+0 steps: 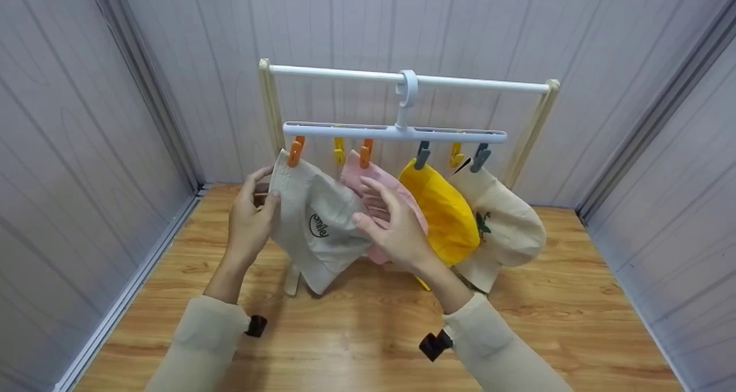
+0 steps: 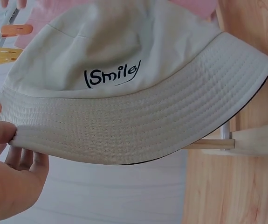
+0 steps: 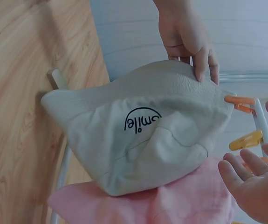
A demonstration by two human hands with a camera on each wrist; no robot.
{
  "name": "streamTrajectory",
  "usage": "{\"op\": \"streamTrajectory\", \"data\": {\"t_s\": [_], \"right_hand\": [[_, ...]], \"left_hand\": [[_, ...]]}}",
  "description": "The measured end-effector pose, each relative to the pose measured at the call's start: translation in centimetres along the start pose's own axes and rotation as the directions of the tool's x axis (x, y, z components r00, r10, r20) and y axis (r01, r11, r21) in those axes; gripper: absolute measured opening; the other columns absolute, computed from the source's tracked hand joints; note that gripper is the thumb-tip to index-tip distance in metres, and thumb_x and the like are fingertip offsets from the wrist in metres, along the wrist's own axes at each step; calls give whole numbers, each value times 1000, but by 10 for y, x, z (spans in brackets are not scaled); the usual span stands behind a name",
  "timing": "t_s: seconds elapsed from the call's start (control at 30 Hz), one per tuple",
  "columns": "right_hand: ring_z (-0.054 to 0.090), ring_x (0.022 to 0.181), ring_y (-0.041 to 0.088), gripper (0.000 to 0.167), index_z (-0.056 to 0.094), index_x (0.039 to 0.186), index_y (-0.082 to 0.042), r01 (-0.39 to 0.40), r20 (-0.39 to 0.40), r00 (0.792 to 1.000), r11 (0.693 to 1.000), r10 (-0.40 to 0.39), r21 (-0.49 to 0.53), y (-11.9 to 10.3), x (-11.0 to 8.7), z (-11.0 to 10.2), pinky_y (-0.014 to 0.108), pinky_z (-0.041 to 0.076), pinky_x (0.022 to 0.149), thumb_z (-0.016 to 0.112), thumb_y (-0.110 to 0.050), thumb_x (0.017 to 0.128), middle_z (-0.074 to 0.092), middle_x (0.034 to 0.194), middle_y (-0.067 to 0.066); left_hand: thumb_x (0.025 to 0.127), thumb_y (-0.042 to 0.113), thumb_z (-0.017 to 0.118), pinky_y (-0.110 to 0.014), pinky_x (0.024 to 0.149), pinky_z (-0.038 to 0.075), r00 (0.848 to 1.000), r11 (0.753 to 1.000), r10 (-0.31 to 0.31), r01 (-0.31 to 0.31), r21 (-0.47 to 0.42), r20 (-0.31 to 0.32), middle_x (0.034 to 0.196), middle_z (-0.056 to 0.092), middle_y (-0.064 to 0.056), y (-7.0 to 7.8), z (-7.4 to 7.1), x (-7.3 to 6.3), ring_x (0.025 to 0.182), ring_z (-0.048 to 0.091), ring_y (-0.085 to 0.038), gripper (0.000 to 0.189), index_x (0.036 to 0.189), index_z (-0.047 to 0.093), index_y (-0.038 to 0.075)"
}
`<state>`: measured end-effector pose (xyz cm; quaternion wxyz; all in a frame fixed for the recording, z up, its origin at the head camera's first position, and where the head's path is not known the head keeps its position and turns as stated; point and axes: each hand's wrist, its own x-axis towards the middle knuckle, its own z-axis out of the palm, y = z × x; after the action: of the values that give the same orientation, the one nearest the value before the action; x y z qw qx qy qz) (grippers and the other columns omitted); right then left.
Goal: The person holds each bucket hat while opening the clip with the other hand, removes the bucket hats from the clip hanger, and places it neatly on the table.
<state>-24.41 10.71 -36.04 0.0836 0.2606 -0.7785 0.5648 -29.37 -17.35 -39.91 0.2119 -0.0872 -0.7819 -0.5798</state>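
An off-white bucket hat (image 1: 299,208) printed "Smile" hangs by its brim from an orange clothespin (image 1: 296,152) at the hanger's left end. My left hand (image 1: 250,216) pinches the brim's outer edge just below that pin; thumb and fingers sit on either side of it in the left wrist view. Beside the hat's crown is my right hand (image 1: 397,225), fingers loosely spread, partly covering a pink hat (image 1: 353,173) in the head view. Nothing is in its grasp in the right wrist view, where its fingertips (image 3: 227,170) are near the pins.
A yellow hat (image 1: 443,214) and a cream hat with a leaf print (image 1: 512,225) hang further right from grey clothespins (image 1: 422,155). The white hanger (image 1: 356,132) hooks over a rod (image 1: 339,75) between wooden posts (image 1: 535,133). Panelled walls enclose the wood-grain surface (image 1: 345,346).
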Motion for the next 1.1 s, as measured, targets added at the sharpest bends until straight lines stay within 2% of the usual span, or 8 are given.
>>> {"op": "streamTrajectory", "data": {"t_s": [0.2, 0.37, 0.57, 0.67, 0.77, 1.0, 1.1], "right_hand": [[51, 145, 34, 65, 42, 160, -5, 17, 45, 999, 999, -15, -32, -18, 29, 20, 46, 39, 122, 68, -23, 103, 50, 160, 14], [49, 147, 27, 67, 41, 161, -6, -2, 52, 999, 998, 5, -69, -34, 52, 40, 41, 37, 124, 67, -26, 103, 47, 163, 12], [42, 153, 28, 75, 31, 166, -9, -121, 22, 992, 992, 122, -47, -44, 71, 56, 42, 36, 124, 66, -29, 104, 39, 168, 13], [38, 155, 26, 78, 25, 168, -9, -187, 21, 982, 980, 188, -68, -45, 77, 61, 41, 34, 125, 64, -33, 105, 35, 171, 12], [35, 157, 25, 79, 22, 169, -9, -216, 24, 975, 972, 219, -95, -43, 84, 65, 39, 32, 126, 61, -36, 106, 34, 172, 11], [42, 153, 24, 71, 28, 167, -7, -236, -10, 972, 971, 236, -32, -41, 98, 73, 38, 36, 124, 57, -36, 109, 43, 166, 11], [47, 149, 23, 64, 33, 164, -6, -227, -22, 973, 973, 228, 35, -41, 104, 77, 38, 39, 122, 56, -33, 111, 50, 160, 12]], "left_hand": [[109, 10, 59, -27, 82, 51, 1000, 1000, -2, 2, 0, 12, 121, 69, -17, -1, -2, 0, 102, 64, -24, 45, 153, 54, 15], [108, 11, 60, -26, 82, 52, 1000, 1000, 13, -13, -6, 14, 122, 70, -16, -2, -2, 0, 102, 64, -22, 44, 152, 56, 15], [107, 10, 61, -26, 81, 54, 999, 999, 28, -28, -32, 20, 122, 71, -14, -3, -1, -1, 101, 66, -21, 43, 150, 58, 16], [107, 8, 60, -25, 80, 53, 999, 998, 32, -31, -45, 15, 121, 70, -15, -5, 0, -1, 100, 65, -22, 44, 150, 57, 15], [107, 8, 60, -24, 80, 53, 1000, 998, 23, -22, -54, 20, 122, 70, -16, -6, 0, -1, 101, 65, -22, 45, 151, 57, 15], [108, 10, 60, -24, 82, 54, 999, 997, 4, 0, -81, 48, 125, 70, -15, -6, 0, -1, 105, 65, -23, 45, 152, 55, 15], [107, 9, 60, -24, 82, 54, 999, 997, 7, -4, -83, 44, 124, 70, -14, -6, -1, 1, 105, 66, -22, 45, 151, 56, 16]]}}
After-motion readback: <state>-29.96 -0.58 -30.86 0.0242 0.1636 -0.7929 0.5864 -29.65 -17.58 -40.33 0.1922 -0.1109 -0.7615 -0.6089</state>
